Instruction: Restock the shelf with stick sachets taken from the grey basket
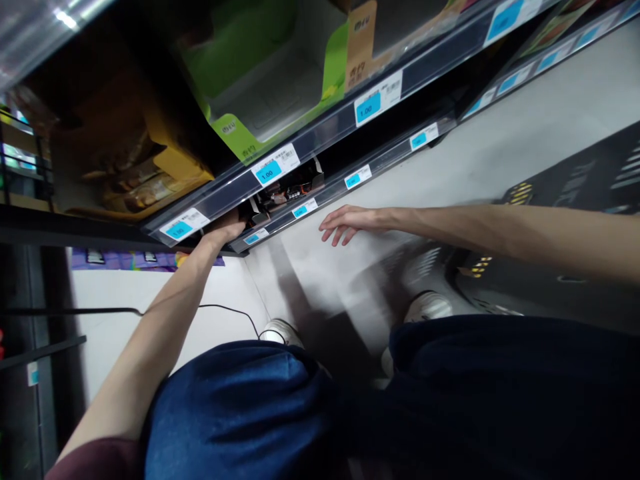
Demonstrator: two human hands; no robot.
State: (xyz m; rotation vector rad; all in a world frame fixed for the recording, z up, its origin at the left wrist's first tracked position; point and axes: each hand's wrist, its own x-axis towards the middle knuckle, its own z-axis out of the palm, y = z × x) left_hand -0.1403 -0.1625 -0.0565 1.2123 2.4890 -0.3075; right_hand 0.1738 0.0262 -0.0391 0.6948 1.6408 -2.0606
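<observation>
My left hand (229, 229) reaches into the low gap between the two lowest shelf edges, beside a dark open box (290, 190) with dark packets in it. Its fingers are hidden in shadow, so what they touch cannot be made out. My right hand (346, 222) hangs over the pale floor, just in front of the bottom shelf edge (330, 190). Nothing is in it, and its fingers are loosely spread. Blue and white price labels (277, 165) line the shelf edges.
Above are a green box (240, 137), mostly bare inside, and a yellow box (183, 167) with packets. A thin black cable (225, 307) crosses at the left. White shoes (283, 331) and my blue-clad knees are below. A dark patterned mat (560, 180) lies at the right.
</observation>
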